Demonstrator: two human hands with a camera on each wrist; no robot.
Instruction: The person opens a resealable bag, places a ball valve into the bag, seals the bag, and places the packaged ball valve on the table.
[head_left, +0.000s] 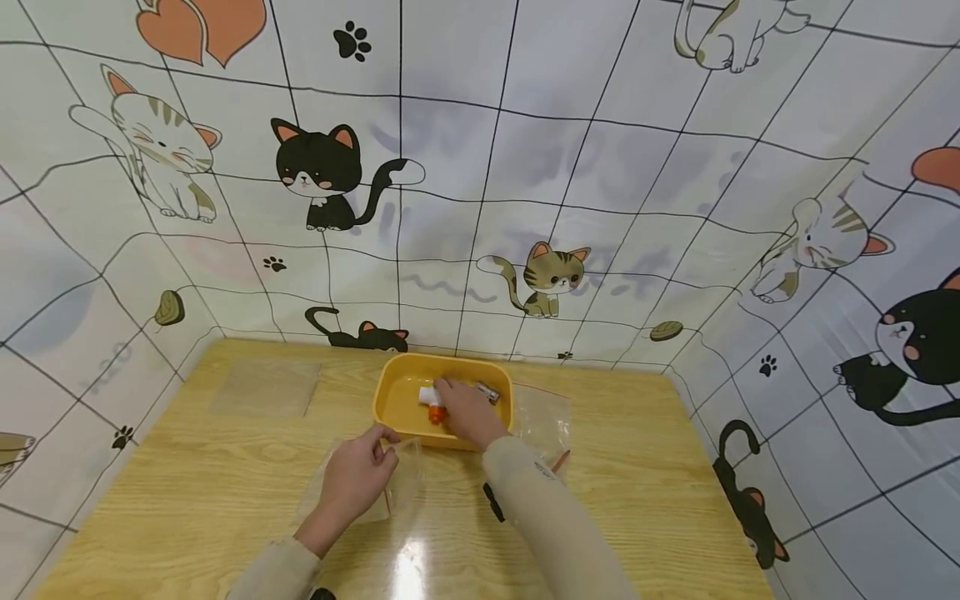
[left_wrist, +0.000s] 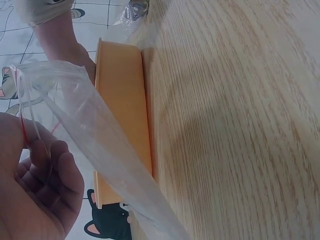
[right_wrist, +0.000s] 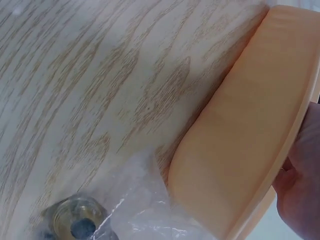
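My left hand [head_left: 358,473] pinches the edge of a clear zip bag [left_wrist: 115,145] with a red line near its mouth, just in front of a yellow plastic tray [head_left: 386,417]. In the left wrist view its fingers are curled at the bag's rim. My right hand [head_left: 471,410] reaches down inside the tray, over its right part. Beside its fingers lies a small white piece with an orange end [head_left: 436,413]; whether the fingers grip it is hidden. A silver cylinder [head_left: 487,392], like a battery, is in the tray right of the hand.
Another clear zip bag [head_left: 546,417] lies right of the tray. In the right wrist view, a round item with a dark blue centre [right_wrist: 80,222] shows at the bag. A flat clear bag [head_left: 266,387] lies back left. Cat-print cloth [head_left: 450,167] surrounds the wooden table [head_left: 637,467].
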